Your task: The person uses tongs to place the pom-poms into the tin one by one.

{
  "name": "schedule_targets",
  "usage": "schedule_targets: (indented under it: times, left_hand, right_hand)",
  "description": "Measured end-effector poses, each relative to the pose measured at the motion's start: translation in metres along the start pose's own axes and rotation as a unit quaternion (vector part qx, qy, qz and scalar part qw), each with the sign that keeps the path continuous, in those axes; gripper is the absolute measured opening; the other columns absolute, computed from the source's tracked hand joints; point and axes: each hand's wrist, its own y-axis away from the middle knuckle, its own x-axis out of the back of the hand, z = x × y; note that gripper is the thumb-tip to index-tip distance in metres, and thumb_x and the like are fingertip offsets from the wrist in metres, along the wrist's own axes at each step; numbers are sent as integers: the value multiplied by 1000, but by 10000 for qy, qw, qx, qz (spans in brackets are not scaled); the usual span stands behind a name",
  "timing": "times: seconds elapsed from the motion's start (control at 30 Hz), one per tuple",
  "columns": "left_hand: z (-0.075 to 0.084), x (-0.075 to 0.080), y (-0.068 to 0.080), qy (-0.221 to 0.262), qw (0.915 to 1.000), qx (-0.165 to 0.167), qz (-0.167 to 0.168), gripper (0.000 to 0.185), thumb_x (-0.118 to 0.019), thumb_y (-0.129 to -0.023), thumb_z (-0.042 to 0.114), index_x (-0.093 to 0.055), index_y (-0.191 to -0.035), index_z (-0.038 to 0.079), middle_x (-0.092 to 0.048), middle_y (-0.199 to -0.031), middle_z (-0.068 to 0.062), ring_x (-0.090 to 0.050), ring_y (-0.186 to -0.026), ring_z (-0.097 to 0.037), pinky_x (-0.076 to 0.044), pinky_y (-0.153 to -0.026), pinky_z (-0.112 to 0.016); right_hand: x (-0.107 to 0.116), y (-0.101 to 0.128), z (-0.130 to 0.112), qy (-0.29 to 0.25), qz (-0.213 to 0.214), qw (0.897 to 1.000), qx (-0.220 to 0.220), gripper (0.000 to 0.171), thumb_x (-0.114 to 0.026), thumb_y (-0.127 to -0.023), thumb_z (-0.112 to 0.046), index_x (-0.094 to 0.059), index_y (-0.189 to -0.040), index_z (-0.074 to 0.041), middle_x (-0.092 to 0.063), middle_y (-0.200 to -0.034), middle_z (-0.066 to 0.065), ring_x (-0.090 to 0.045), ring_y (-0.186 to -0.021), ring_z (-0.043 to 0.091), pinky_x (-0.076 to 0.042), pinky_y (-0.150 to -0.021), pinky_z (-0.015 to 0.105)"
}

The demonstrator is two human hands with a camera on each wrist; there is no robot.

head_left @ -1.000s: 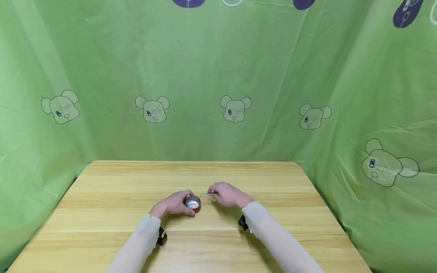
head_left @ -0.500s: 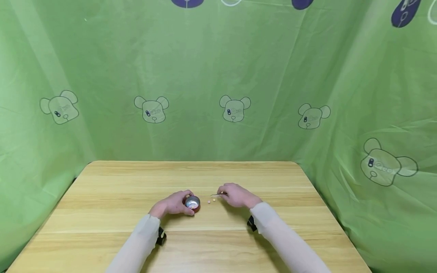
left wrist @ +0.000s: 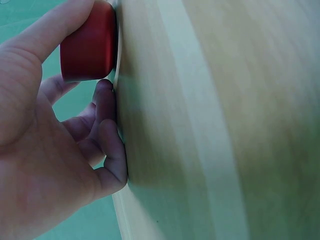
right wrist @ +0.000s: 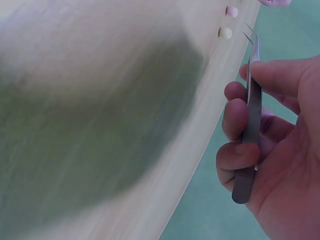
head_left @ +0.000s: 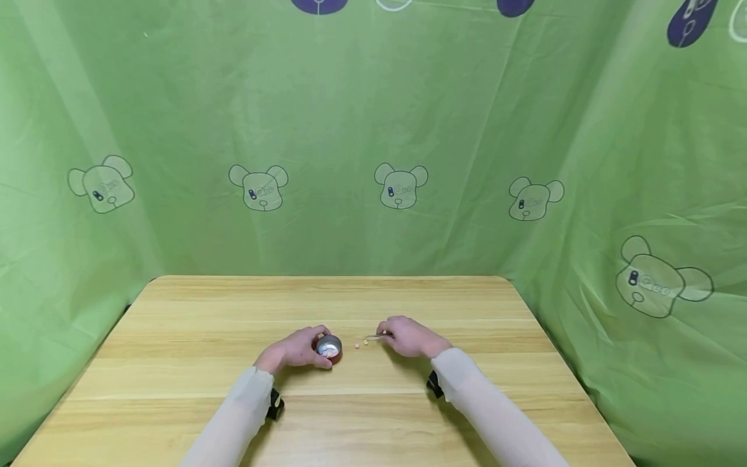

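Observation:
My left hand [head_left: 299,347] holds a small round red tin [left wrist: 89,45] between thumb and fingers, its mouth facing up on the table. Small pale pieces lie in the tin's silvery inside [head_left: 329,349]. In my right hand [head_left: 410,337] is a pair of metal tweezers [right wrist: 253,100] with bent tips, gripped between thumb and curled fingers. The tips stand slightly apart, with nothing between them, close to a cream bead [right wrist: 225,33]. A pink bead [right wrist: 231,11] lies beside it, on the side nearer the tin.
Both hands work over a light wooden table [head_left: 350,421], near its middle. A green curtain [head_left: 327,233] with bear-head prints hangs behind the table and along its sides. A black wrist camera [head_left: 434,384] sits under the right sleeve.
My right hand has drawn back to the right from the tin with the tweezers, then lowered slightly, bringing the tips to the cream bead. The left hand and the tin stay in place.

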Motion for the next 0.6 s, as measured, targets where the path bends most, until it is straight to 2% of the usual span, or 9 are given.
schedule_targets:
  times: [0.6]
  left_hand:
    - [-1,0,-1,73,10000,-3,2,47,-81,-76,22,-54,-113,12,-60,-102,-5,-56,-92,-20,-43,-85,-43]
  right_hand:
    - [-5,-1,2,-98,-31,9999,-47,12,-56,-94,-13,-66,-103,-12,-58,-90,-4,-53,-79,11,-46,-74,34]
